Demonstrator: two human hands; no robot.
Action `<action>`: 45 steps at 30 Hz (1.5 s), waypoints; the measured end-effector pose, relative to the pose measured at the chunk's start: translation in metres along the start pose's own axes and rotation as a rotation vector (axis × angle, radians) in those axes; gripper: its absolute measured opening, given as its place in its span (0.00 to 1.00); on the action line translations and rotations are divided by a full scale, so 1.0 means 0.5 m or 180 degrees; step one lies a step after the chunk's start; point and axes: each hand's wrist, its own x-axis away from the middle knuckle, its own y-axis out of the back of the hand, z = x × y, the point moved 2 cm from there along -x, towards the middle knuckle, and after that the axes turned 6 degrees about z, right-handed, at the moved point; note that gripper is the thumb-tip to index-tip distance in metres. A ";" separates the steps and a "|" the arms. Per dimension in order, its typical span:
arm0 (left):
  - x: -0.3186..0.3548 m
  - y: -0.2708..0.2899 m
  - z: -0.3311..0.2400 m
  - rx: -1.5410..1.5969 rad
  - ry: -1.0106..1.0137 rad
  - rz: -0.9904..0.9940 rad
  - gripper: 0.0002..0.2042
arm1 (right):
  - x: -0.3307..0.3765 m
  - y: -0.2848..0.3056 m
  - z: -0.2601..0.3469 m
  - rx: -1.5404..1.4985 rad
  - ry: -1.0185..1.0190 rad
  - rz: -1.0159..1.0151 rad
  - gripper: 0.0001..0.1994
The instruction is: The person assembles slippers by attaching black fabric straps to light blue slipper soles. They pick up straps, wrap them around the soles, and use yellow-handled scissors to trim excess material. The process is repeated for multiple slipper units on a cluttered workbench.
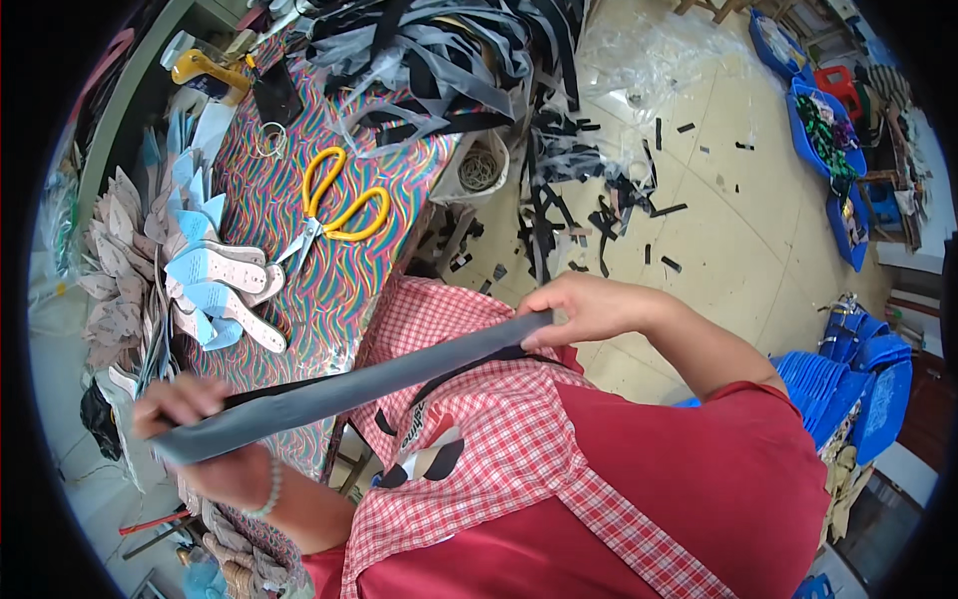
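A long grey strip [349,388] with a black underside stretches across my apron between both hands. My left hand [200,439], blurred a little and with a beaded bracelet at the wrist, grips its lower left end. At the other end my right hand [579,307] pinches the strip between thumb and fingers. Yellow-handled scissors [326,213] lie with blades apart on the patterned tablecloth [329,285]. Left of them is a heap of pale pink and light blue cut pieces [222,268].
Black and translucent strips [429,70] pile up at the table's far end. A white bin [474,170] stands by the table edge. Black scraps [609,215] litter the tiled floor. Blue baskets [824,130] line the right, with stacked blue crates [798,384] nearer.
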 end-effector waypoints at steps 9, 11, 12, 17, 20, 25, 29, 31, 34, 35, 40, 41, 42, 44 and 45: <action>0.034 0.232 -0.155 -0.3166 -0.0406 -0.1169 0.10 | 0.081 0.205 0.065 0.2158 0.1081 -0.3497 0.18; 0.015 0.234 -0.178 -0.3044 -0.0495 -0.1589 0.10 | 0.099 0.257 0.083 0.2729 0.1124 -0.4133 0.15; 0.016 0.259 -0.217 -0.4118 -0.0337 -0.1423 0.10 | 0.112 0.278 0.087 0.2629 0.1018 -0.4409 0.14; 0.070 0.349 -0.314 -0.4127 -0.0577 -0.1574 0.15 | 0.143 0.371 -0.035 0.0595 0.0822 -0.4900 0.12; 0.106 0.440 -0.362 -0.4073 -0.0947 -0.1402 0.13 | 0.165 0.379 -0.072 -0.2055 0.2066 -0.4433 0.12; 0.120 0.507 -0.494 -0.5754 -0.0832 -0.1076 0.15 | 0.345 0.597 -0.054 -0.1345 0.3026 -0.3002 0.09; 0.119 0.592 -0.509 -0.5850 -0.0183 -0.0806 0.20 | 0.273 0.533 0.169 0.2246 0.1127 -0.5716 0.10; 0.141 0.668 -0.492 -0.4189 0.0256 -0.1356 0.20 | 0.220 0.556 0.147 0.2589 0.1087 -0.5174 0.07; 0.257 0.865 -0.488 -0.2059 0.0660 -0.1709 0.22 | 0.185 0.592 0.082 0.3506 0.1266 -0.4767 0.10; 0.322 0.962 -0.538 -0.1853 0.0913 -0.1912 0.22 | 0.165 0.623 0.030 0.2721 0.0933 -0.4613 0.13; 0.481 0.932 -0.478 -0.3003 0.1821 -0.2343 0.21 | 0.111 0.501 -0.050 0.1122 -0.0018 -0.2059 0.11; 0.556 0.975 -0.530 -0.3412 0.2324 -0.2097 0.21 | 0.079 0.426 -0.016 0.1140 -0.0104 -0.1545 0.12; 0.634 1.029 -0.594 -0.4753 0.2344 -0.2209 0.23 | 0.043 0.377 -0.012 0.0582 -0.0219 -0.1177 0.14; 0.645 0.979 -0.436 -0.4147 0.4277 -0.0559 0.31 | 0.038 0.277 0.039 0.0397 -0.0194 -0.0185 0.16; 0.674 0.943 -0.417 -0.5303 0.4884 0.0589 0.36 | 0.021 0.218 0.090 0.0310 -0.0321 0.0069 0.16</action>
